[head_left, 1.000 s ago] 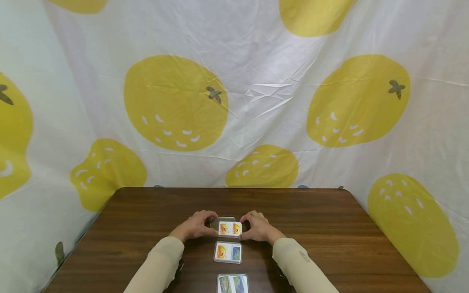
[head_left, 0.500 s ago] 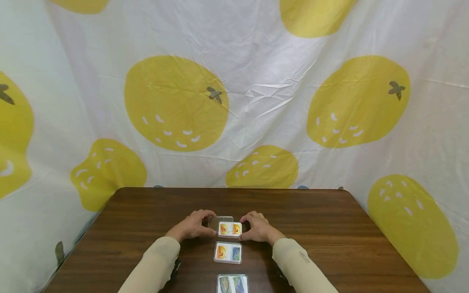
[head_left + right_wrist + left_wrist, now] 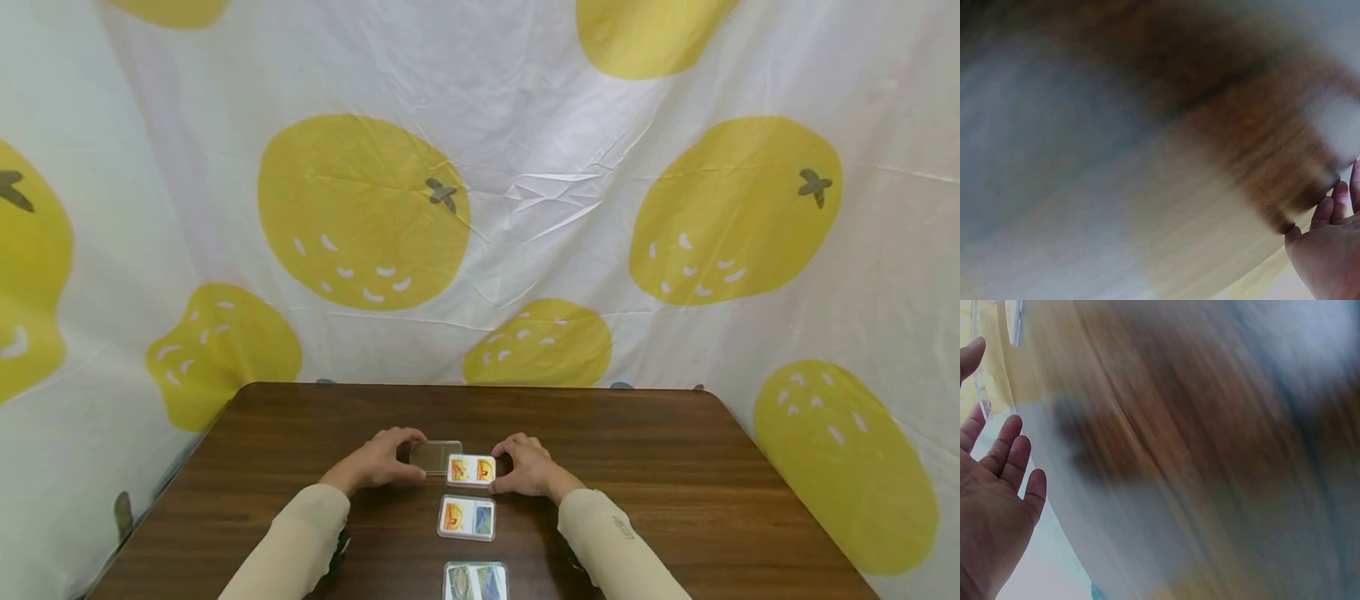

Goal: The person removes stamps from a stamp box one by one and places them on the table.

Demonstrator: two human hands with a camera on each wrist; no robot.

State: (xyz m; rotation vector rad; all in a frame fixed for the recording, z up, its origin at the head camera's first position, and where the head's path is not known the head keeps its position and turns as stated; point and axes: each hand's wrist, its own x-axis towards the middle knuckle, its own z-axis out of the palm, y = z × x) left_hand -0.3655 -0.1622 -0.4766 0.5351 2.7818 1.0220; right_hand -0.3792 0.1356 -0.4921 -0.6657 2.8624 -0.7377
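In the head view my left hand (image 3: 377,460) pinches a clear plastic cover (image 3: 435,457) between thumb and fingers. The cover's right end reaches the upper left corner of a clear case (image 3: 471,470) showing two orange-and-white pictures. My right hand (image 3: 527,467) holds that case by its right end, thumb near and fingers far. The left wrist view shows the left hand (image 3: 1000,500) with thumb and index finger at the edge of the clear cover (image 3: 982,394). Only part of the right hand (image 3: 1329,247) appears in the right wrist view; what it holds is out of frame there.
A second clear case (image 3: 467,517), with an orange and a blue picture, lies nearer on the dark wooden table (image 3: 637,467). Closest is a third case (image 3: 476,582) with greenish pictures, cut by the frame. A white fruit-print cloth (image 3: 540,250) hangs behind the table.
My left hand has drawn the clear cover leftward, from lying over much of the orange-picture case to mostly beside it. The right hand and the cases have stayed in place.
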